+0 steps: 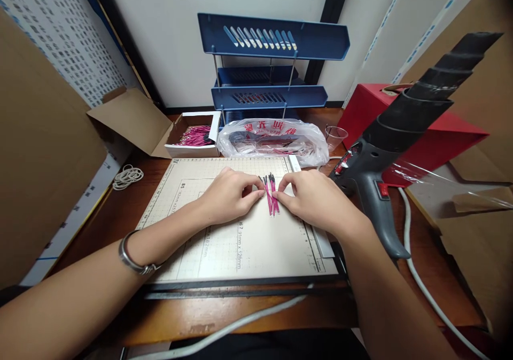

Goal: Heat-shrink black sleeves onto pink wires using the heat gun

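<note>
A small bunch of pink and black wires (271,194) lies on the gridded board of a paper cutter (240,242). My left hand (230,194) rests on the board at the bunch's left side, fingers curled and pressing against the wires. My right hand (310,197) rests at the right side, fingertips pinched against the same bunch. Both hands squeeze the wires together between them. A metal bracelet (132,256) sits on my left wrist.
A white box of more pink wires (196,135) stands behind the board, beside a plastic bag (272,141) and a blue tiered tray rack (272,66). A hot air gun (385,151) stands at the right before a red box (420,125). Rubber bands (127,175) lie left.
</note>
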Tool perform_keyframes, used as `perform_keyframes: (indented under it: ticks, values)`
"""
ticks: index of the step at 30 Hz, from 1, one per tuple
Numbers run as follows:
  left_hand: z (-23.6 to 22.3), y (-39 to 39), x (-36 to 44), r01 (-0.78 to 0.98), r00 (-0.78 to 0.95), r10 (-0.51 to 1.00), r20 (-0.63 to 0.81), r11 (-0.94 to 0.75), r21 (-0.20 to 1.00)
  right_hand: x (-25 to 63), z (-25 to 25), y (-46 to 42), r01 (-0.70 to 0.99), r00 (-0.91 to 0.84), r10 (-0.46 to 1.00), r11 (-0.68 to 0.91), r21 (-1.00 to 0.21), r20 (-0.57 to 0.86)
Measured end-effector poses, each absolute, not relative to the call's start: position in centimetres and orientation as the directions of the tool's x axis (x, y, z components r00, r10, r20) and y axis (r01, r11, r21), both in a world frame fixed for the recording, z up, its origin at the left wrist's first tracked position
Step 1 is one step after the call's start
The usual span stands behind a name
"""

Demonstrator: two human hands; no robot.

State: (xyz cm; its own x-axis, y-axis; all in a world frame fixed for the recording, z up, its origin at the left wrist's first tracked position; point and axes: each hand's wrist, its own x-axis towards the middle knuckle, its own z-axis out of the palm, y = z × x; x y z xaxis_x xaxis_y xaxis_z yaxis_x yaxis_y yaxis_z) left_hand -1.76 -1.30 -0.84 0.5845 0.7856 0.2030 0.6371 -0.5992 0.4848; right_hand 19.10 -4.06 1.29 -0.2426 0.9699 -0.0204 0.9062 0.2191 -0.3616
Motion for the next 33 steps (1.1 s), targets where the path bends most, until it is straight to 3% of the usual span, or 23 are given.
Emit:
perform_keyframes:
  ticks: [11,24,33]
  values:
    - [-0.85,-1.35,-1.6,0.666,0.515,0.833,0.2,-0.537,0.518,19.04,1.41,-4.34,0.926,-0.24,0.971,0.226,-0.304,-0.01]
    - [-1.42,-0.92,-1.98,0.512,0.656,0.696,0.292,-0.695,0.506,19.01,1.53,-4.37,0.944,-0.205,0.978,0.189,-0.27,-0.032]
    - [-1.24,-0.98,-1.97,0.492,0.667,0.679,0.306,-0.71,0.503,19.06,1.59,-4.39,0.943,-0.198,0.98,0.18,-0.281,-0.036]
